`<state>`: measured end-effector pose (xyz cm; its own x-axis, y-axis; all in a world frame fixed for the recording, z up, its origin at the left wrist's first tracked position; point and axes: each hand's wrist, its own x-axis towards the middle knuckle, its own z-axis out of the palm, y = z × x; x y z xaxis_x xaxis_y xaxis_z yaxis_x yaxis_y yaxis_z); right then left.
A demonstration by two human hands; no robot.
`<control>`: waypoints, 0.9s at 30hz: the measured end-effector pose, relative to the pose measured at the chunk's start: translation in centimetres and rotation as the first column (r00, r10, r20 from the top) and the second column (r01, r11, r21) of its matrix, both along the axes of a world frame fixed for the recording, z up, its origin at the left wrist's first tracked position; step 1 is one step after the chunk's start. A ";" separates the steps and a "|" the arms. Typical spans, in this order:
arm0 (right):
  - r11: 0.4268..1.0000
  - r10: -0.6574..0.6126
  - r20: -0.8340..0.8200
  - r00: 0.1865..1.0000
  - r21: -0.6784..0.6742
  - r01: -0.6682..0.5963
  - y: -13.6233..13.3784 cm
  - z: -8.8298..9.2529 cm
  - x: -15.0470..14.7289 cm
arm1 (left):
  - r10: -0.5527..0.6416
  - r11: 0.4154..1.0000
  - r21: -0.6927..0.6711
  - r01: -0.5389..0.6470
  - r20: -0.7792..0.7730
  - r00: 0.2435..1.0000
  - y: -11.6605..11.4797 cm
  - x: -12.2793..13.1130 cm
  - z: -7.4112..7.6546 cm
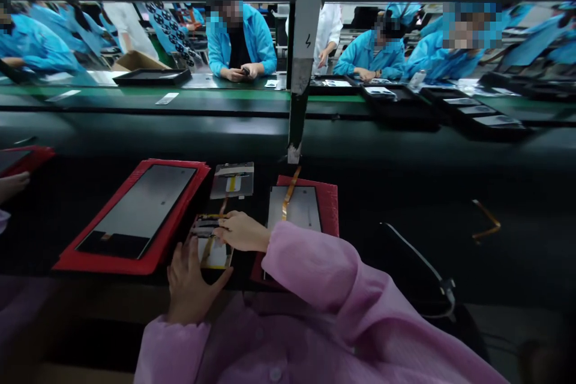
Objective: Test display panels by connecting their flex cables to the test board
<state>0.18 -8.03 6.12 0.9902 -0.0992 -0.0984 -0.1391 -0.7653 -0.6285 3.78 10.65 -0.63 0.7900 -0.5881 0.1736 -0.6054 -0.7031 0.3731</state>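
Note:
A small electronic module point(216, 253) with a white area and metallic strips lies on the black bench. My left hand point(191, 282) rests at its left and near edge, fingers spread, thumb by its lower right corner. My right hand point(243, 231) reaches over its top, fingertips pinched at the end of an orange flex cable; what exactly they grip is too small to tell. Just beyond lies a second module point(234, 181). A grey display panel point(146, 204) sits on red foam sheets point(72, 259) to the left. Another panel point(303, 207) with an orange flex strip point(291, 192) lies under my right forearm.
A white cable point(416, 250) and a bent orange flex cable point(488, 222) lie at the right. A metal post point(302, 60) stands ahead. Beyond are a green conveyor, black trays point(153, 77) and people in blue. Another person's hand point(13, 186) shows at far left.

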 end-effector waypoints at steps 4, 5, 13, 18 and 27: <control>0.999 -0.002 -0.055 0.998 -0.050 -0.001 0.3 0.5 0.1 | 0.016 1.000 -0.005 -0.016 -0.014 1.000 0.0 -0.2 0.0; 0.998 0.000 -0.068 0.998 -0.065 -0.004 0.4 0.7 0.0 | 0.018 1.000 -0.006 -0.018 -0.014 1.000 0.0 -0.1 0.0; 0.986 0.010 -0.090 0.996 -0.167 -0.025 0.8 1.1 -0.3 | 0.011 0.998 -0.064 -0.009 0.040 0.999 0.4 0.5 -1.6; 0.979 0.055 -0.082 0.995 -0.194 -0.070 1.1 1.1 -0.4 | 0.008 0.996 -0.091 -0.001 0.079 0.997 0.2 0.1 -1.7; 0.948 -0.051 -0.047 0.998 -0.316 0.034 0.7 0.3 -0.3 | 0.005 0.994 -0.107 0.005 0.092 0.996 0.3 0.0 -1.7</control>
